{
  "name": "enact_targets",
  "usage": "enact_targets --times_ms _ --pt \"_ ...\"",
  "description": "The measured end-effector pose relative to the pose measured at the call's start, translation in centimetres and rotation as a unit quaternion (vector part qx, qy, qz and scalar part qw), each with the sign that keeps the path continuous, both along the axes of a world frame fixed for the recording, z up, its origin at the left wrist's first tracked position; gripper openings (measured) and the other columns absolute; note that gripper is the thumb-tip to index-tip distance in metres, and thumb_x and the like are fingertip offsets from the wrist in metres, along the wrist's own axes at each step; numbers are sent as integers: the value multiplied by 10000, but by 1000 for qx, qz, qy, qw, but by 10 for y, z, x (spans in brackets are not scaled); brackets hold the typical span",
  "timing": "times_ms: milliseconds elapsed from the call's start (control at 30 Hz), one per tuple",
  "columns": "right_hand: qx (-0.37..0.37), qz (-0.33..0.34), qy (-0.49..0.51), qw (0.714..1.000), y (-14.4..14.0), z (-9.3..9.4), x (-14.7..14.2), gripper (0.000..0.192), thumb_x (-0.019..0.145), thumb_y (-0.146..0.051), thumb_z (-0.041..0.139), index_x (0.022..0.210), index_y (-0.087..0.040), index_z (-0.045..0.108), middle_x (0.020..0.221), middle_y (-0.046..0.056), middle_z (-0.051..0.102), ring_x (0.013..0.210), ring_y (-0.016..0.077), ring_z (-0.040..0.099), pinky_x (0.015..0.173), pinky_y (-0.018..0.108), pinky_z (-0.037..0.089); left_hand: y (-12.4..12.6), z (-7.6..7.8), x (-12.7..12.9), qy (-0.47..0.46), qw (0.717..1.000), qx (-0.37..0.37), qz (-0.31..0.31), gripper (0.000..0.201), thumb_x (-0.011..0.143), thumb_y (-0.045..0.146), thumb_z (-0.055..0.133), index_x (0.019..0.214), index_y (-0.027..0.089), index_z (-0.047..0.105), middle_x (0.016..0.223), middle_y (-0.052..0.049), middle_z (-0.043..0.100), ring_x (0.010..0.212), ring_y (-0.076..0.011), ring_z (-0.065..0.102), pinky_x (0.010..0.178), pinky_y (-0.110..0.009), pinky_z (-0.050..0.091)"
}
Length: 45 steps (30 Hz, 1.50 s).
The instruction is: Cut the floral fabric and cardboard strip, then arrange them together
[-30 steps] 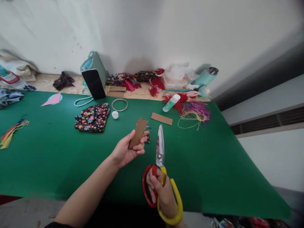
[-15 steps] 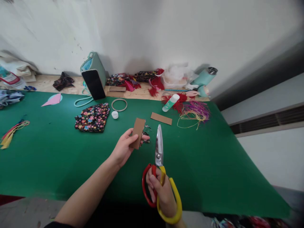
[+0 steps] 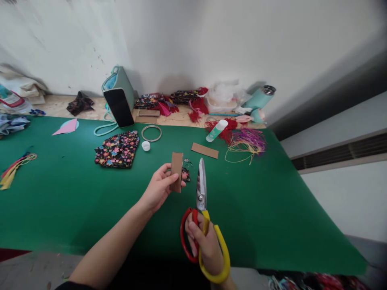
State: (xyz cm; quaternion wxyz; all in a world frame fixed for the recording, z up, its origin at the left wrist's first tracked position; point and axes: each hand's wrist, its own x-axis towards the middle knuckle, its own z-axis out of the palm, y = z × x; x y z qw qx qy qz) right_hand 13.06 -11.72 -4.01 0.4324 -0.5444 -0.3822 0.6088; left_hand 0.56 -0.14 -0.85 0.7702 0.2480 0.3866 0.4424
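While left hand [image 3: 157, 187] pinches card strip [image 3: 176, 172] upright above desk [image 3: 75, 201] middle, right hand [image 3: 205, 245] grips scissors [image 3: 202, 217], blades shut, tips just beside strip. Fabric scraps [image 3: 185, 174] right behind strip. Second strip [image 3: 204, 150], glue stick [image 3: 216, 131], threads [image 3: 246, 143] toward far right corner. Floral cloth [image 3: 117, 149], ring [image 3: 151, 133], cap [image 3: 146, 146] far left of strip.

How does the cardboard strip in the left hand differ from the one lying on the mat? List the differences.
The held cardboard strip stands nearly upright, pinched in the left hand; the lying cardboard strip rests flat on the green mat, untouched. The held one sits beside the scissors; the other lies farther back. Both are plain brown rectangles.
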Motion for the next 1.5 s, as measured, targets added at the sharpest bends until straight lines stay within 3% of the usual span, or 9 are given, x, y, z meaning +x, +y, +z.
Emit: enact_targets --times_ms 200,367,533,600,767,1000,1100,1267,1500 --pt "-5 3 -18 1000 1 4 0 505 818 -653 518 587 -219 406 353 -115 309 285 39 260 335 197 202 -1 -1 3 162 981 101 36 359 679 301 770 966 157 610 804 -23 668 598 -112 562 552 -222 454" --pt "-23 3 -33 999 1 7 -1 517 790 -683 525 590 -219 411 350 -114 318 285 40 271 336 194 214 -5 -7 2 262 948 173 50 508 732 312 734 1214 208 613 1042 -53 684 824 -190 616 681 -271 482" --pt "-44 0 -43 998 2 10 -1 537 749 -721 537 597 -219 418 335 -115 326 283 39 273 339 189 218 -7 -10 2 299 937 175 49 502 820 321 645 1298 189 568 758 -10 671 587 -153 561 637 -289 476" --pt "-49 0 -46 998 2 10 -1 541 741 -728 537 600 -219 424 334 -115 325 281 40 273 338 190 219 -7 -10 2 317 928 189 52 473 834 318 628 1284 179 581 742 -13 669 604 -161 575 664 -297 482" --pt "-41 7 -48 998 2 9 0 534 763 -713 525 587 -220 419 333 -110 323 285 44 277 345 197 228 -8 -6 2 350 902 234 91 425 712 319 760 1111 196 681 1052 -73 699 957 -243 636 896 -347 469" --pt "-37 6 -46 998 0 9 1 509 785 -675 534 587 -223 413 333 -104 337 292 50 285 349 200 232 -8 -6 2 367 890 249 107 401 714 320 761 1094 222 685 1122 -77 687 1038 -261 616 952 -369 434" --pt "-41 2 -40 998 0 8 0 503 786 -672 537 595 -222 418 333 -107 334 293 52 284 348 199 239 -7 -7 2 341 905 236 97 350 752 338 722 1073 207 677 1027 -67 703 940 -236 633 879 -335 458" --pt "-41 0 -34 999 0 7 -1 509 780 -679 539 590 -225 409 335 -113 319 289 48 271 340 201 225 -7 -7 1 344 916 198 61 207 816 380 638 876 183 648 696 0 636 606 -144 552 596 -242 420" --pt "-40 2 -53 998 1 9 -1 515 787 -682 525 578 -225 413 323 -104 333 291 56 293 350 207 254 -8 -4 2 362 908 201 70 233 735 377 711 792 179 604 730 0 630 654 -142 542 598 -223 398"
